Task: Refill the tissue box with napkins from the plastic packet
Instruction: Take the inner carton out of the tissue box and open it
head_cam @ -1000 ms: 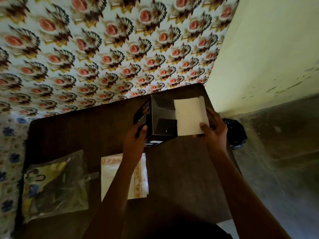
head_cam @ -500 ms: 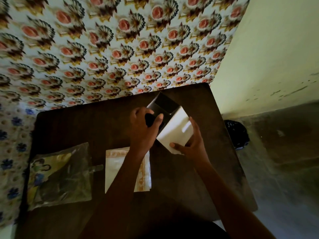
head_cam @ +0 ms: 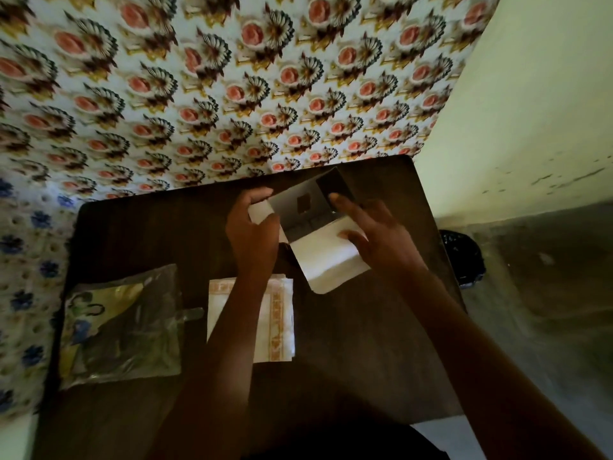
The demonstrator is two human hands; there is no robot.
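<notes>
The dark tissue box (head_cam: 305, 207) stands open at the far middle of the brown table (head_cam: 348, 343), its grey inside facing me. My left hand (head_cam: 253, 232) grips a white flap on the box's left side. My right hand (head_cam: 374, 234) rests with spread fingers on the box's right edge and on its large white flap (head_cam: 326, 260), which folds out toward me. A stack of white napkins with an orange border (head_cam: 278, 320) lies near me, partly under my left forearm. The crumpled plastic packet (head_cam: 122, 327) lies at the table's left.
A bed or mattress with a floral cover (head_cam: 232, 78) runs along the table's far side and left. A black bin-like object (head_cam: 464, 257) sits on the floor past the table's right edge. A pale wall (head_cam: 530, 94) rises at right.
The box has turned so its open end faces me. My left hand moved from the box's top to the left flap. My right hand shifted up onto the white flap and right edge.
</notes>
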